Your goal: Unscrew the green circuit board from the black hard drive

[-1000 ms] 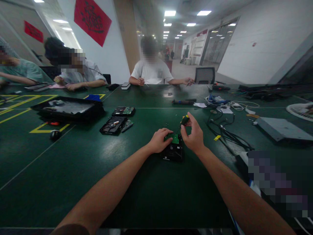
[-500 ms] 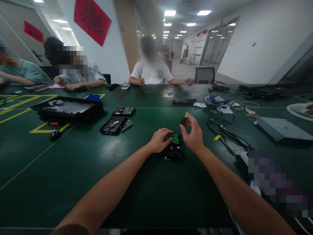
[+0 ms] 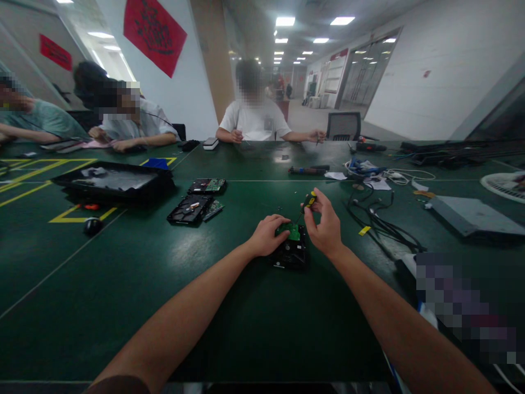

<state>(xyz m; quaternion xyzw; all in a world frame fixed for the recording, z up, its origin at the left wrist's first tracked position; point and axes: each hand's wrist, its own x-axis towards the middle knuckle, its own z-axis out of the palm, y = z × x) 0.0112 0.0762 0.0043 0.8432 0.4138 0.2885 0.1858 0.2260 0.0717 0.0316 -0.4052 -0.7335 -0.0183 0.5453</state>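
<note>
A black hard drive [image 3: 289, 255] with a green circuit board [image 3: 294, 232] lies on the green table in front of me. My left hand [image 3: 268, 235] grips it from the left, fingers across the board's far edge and thumb on the near part. Between the thumb and fingers of my right hand [image 3: 324, 223] is a screwdriver [image 3: 309, 201] with a yellow and black handle. Its thin shaft slants down to the board's right side; the tip is too small to make out. A few tiny screws [image 3: 280, 208] lie just beyond the drive.
Other drive parts [image 3: 190, 210] lie to the left, beyond them a black tray [image 3: 118, 183]. Black cables [image 3: 379, 219] and a grey metal box [image 3: 476, 215] are on the right. Across the table sits a person in a white shirt [image 3: 256, 121]; two more people sit at far left.
The screwdriver handle has turned in my right fingers, showing more of its yellow side. My left hand and the hard drive stay in place.
</note>
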